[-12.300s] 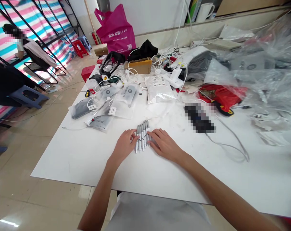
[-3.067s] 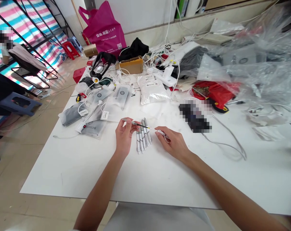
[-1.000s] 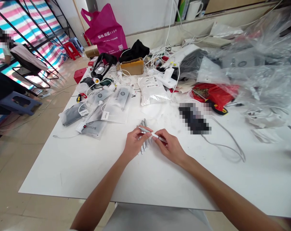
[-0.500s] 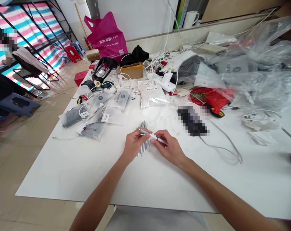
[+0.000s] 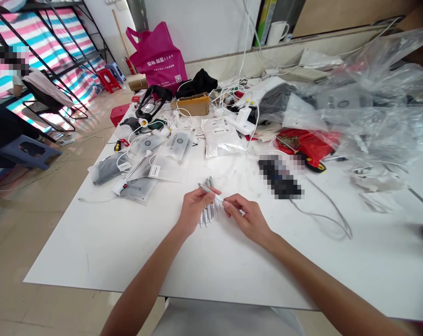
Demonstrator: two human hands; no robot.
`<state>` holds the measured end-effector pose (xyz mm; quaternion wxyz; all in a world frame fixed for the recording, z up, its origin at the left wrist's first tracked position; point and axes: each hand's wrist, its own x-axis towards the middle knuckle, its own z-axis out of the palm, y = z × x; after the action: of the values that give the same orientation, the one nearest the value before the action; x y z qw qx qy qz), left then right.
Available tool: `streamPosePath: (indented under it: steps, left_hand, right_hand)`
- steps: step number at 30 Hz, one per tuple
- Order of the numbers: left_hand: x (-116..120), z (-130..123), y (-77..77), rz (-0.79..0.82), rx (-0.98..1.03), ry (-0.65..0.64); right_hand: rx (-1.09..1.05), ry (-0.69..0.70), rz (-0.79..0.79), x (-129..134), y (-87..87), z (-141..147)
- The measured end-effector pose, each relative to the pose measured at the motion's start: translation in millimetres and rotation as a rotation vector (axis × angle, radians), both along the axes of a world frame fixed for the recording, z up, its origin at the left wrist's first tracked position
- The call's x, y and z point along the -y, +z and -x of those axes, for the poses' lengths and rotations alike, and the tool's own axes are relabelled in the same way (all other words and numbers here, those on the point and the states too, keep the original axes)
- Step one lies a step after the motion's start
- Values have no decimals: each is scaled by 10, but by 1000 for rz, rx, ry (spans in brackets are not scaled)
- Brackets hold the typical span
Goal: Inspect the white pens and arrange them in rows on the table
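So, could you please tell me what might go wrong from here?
The left hand holds a slim grey-and-white pen, with the right hand at its far end; if it slipped, it could land on the similar grey-and-white pens lying side by side beneath. Either hand might also nudge those out of line. The thin grey cable curving beyond the right forearm could perhaps get snagged if that arm swung outward.

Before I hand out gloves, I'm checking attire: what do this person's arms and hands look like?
Neither the left hand nor the right hand wears a glove, and I can make out no rings on the fingers. The left forearm and right forearm taper to bare wrists, with no watch, bracelet or sleeve visible. Whether sleeves begin higher up, the picture does not show.
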<state>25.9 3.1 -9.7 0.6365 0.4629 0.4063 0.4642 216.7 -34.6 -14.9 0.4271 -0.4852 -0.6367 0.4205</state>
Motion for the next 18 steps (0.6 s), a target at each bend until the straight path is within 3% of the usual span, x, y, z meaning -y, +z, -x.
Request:
streamPosePath:
  steps: [5,12,18]
  left_hand:
    - [16,-5,-6,28,25,-66]
    - [-15,45,40,-19,88,-46]
    - [17,81,65,-51,86,-198]
  right_hand:
    - [-25,128,34,44,-39,26]
    - [342,242,-651,75,-166,56]
    - [360,267,-836,39,-56,62]
